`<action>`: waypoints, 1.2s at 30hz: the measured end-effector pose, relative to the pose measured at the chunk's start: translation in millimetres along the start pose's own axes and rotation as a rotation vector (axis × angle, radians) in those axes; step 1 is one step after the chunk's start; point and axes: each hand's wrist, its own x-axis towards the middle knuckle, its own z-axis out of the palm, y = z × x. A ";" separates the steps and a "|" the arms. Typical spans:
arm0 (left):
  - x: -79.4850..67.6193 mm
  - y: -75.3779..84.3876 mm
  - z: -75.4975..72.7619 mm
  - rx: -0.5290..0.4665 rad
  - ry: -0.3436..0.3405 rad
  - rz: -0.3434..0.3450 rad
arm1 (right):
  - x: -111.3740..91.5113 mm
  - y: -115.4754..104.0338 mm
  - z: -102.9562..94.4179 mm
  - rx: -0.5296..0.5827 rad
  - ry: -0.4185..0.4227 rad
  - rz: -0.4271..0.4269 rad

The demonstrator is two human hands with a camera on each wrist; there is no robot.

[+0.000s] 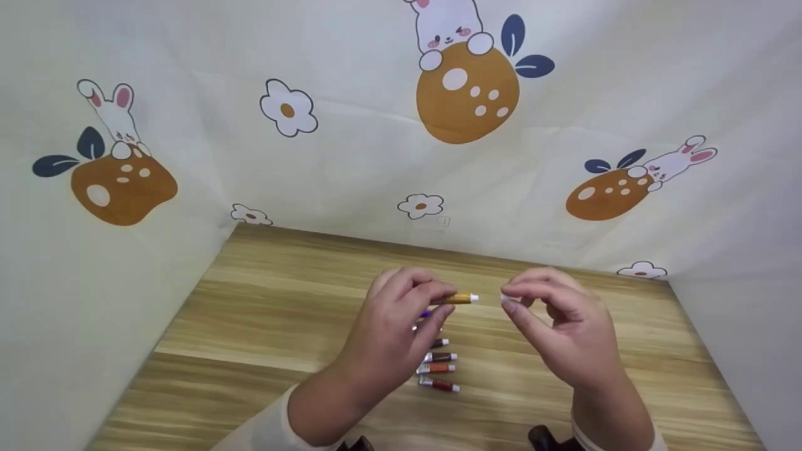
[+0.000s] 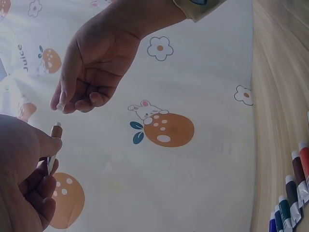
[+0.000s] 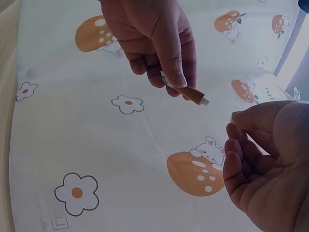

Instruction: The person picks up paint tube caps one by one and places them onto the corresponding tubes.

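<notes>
My left hand (image 1: 391,329) pinches an ochre paint tube (image 1: 461,299) between thumb and fingers, above the table. The tube points to the right, and its narrow white nozzle is bare in the right wrist view. Opposite it, my right hand (image 1: 576,322) holds a small white cap (image 1: 505,298) at the tips of thumb and forefinger. A short gap separates cap and nozzle. The cap also shows in the left wrist view, where the tube (image 2: 54,137) stands nearly upright below it.
Several capped paint tubes lie in a column on the wooden table (image 1: 250,313), among them a dark red tube (image 1: 440,384) and an orange one (image 1: 437,369). My left hand partly hides the farther ones. A pale printed cloth (image 1: 351,156) encloses the table's back and sides.
</notes>
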 end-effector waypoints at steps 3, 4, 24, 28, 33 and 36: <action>-0.2 0.8 0.0 0.002 0.012 0.022 | -0.2 -0.4 0.7 0.005 -0.012 -0.006; -0.3 1.2 -0.1 0.003 0.011 0.024 | -0.2 -0.5 0.7 -0.002 -0.019 -0.006; -2.0 1.7 2.3 0.015 -0.013 0.020 | -1.6 5.2 7.5 -0.118 -0.103 -0.002; -2.3 1.6 2.8 0.021 -0.011 0.019 | -1.7 5.8 9.2 -0.124 -0.094 -0.008; -2.7 2.0 3.3 0.027 -0.010 0.026 | -1.7 7.5 11.7 -0.157 -0.062 -0.032; -2.9 2.1 3.8 0.025 -0.009 0.028 | -2.1 8.8 12.7 -0.168 -0.061 -0.021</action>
